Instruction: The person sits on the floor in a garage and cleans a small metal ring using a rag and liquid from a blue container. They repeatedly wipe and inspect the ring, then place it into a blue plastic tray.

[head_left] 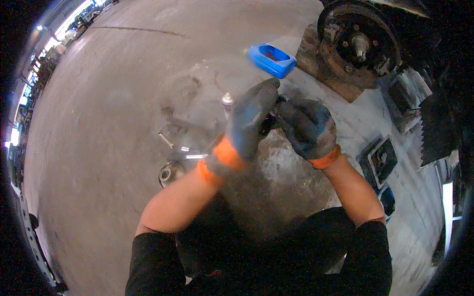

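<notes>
Both my hands wear dark grey and blue work gloves with orange cuffs and meet in front of me, above the floor. My left hand [253, 116] is closed around a small dark part [267, 125], which shows only in slivers between the gloves. Curled fingers of my right hand [306, 123] press against the same part from the other side. Its kind is hidden by the gloves. Just left of my left hand stands a spray can [227, 100] with a white top.
A cut-open blue jug [272, 60] lies ahead, beside a rusty wheel hub with a backing plate [359, 47]. Left of my forearm are a wrench [166, 139], a socket [185, 149] and a round metal part [171, 172]. A dark open case [382, 160] sits at right.
</notes>
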{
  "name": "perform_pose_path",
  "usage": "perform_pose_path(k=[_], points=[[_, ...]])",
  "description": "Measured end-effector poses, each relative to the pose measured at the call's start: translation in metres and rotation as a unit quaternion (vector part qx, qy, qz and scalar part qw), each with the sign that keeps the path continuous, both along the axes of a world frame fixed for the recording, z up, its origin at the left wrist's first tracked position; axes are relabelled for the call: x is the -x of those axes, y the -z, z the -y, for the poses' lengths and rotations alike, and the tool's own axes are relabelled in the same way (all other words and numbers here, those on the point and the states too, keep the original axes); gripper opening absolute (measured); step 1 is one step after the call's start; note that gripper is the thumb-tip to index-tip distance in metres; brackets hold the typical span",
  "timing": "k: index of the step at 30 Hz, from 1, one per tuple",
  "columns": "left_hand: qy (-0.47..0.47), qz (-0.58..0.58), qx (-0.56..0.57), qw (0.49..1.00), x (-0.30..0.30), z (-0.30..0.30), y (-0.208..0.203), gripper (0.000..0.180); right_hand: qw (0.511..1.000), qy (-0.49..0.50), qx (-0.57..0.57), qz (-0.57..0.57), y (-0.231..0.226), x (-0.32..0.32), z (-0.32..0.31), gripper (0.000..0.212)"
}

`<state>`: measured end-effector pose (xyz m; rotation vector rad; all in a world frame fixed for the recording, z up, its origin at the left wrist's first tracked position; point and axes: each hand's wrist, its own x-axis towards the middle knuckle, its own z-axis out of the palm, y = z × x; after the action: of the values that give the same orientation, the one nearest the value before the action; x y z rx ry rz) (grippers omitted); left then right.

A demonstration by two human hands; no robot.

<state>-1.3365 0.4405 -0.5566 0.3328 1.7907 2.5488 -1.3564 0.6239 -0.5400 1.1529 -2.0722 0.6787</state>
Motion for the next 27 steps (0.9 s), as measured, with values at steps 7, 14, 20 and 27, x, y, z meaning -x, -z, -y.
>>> perform_pose_path(k=[7,14,20,27], points=[[-0.036,-0.060,0.058,0.996,-0.010,0.001,-0.013,0.047,0.993,-0.003,-0.105,0.057,0.004,-0.013,0.009,0.030],[-0.031,-0.075,0.079,0.994,-0.019,0.000,-0.017,0.041,0.969,-0.011,-0.069,0.237,-0.002,-0.044,0.019,0.036],[-0.031,-0.332,0.153,0.930,-0.002,0.007,-0.006,0.049,0.733,-0.098,0.164,0.653,0.022,-0.046,-0.001,0.050],[-0.024,-0.177,-0.223,0.958,-0.004,-0.005,-0.019,0.043,0.409,-0.360,0.419,0.727,0.007,-0.006,-0.022,0.046]])
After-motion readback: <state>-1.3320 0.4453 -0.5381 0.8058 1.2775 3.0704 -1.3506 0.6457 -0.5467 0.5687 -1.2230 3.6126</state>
